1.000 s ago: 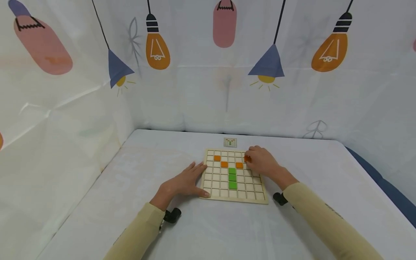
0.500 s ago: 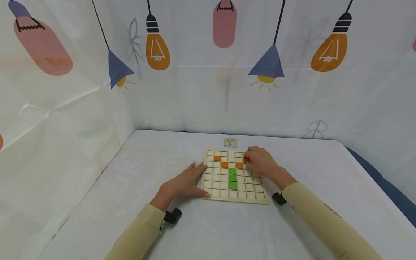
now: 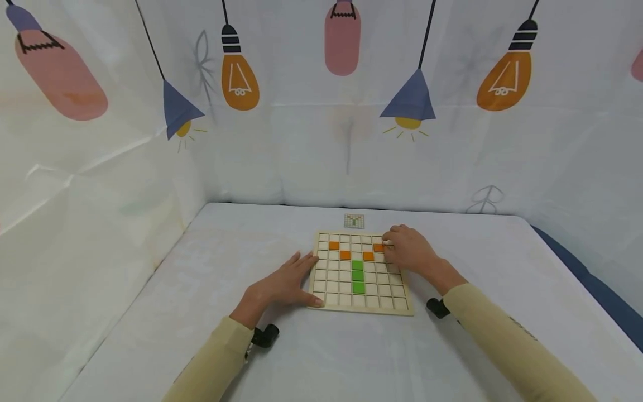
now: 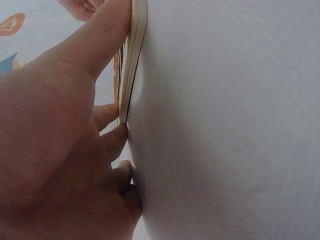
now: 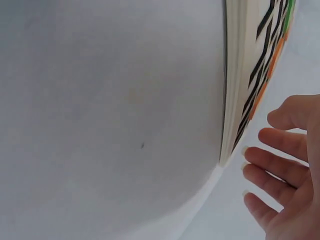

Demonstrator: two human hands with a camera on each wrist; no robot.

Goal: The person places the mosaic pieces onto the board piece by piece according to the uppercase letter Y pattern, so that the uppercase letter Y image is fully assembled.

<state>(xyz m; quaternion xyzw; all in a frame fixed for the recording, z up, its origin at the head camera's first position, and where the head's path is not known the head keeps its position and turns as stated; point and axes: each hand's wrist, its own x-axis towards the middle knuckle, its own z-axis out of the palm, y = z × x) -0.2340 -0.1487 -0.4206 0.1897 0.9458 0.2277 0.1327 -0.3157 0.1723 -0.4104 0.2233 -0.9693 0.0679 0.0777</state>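
Note:
A square wooden grid board (image 3: pixel 332 286) lies on the table in the head view. Its cells are pale, apart from several orange tiles and a column of three green tiles (image 3: pixel 358 275). Along the board's left edge rests my left hand (image 3: pixel 286 282), fingers spread and thumb at the near corner; the left wrist view has the thumb on the board's side. My right hand (image 3: pixel 413 251) hovers over the far right part, fingertips beside an orange tile (image 3: pixel 378 248). In the right wrist view its fingers (image 5: pixel 272 162) are loosely bent and apart, with nothing between them.
Just beyond the board lies a small card (image 3: pixel 354 221) with a printed coloured grid. A white sheet with lamp and bulb drawings hangs behind the white table (image 3: pixel 241 234). Both wrists carry black cameras.
My right hand has let go of the orange tile, which now lies in a cell at the board's far right, and has drawn slightly away to the right. The left hand stays at the board's edge.

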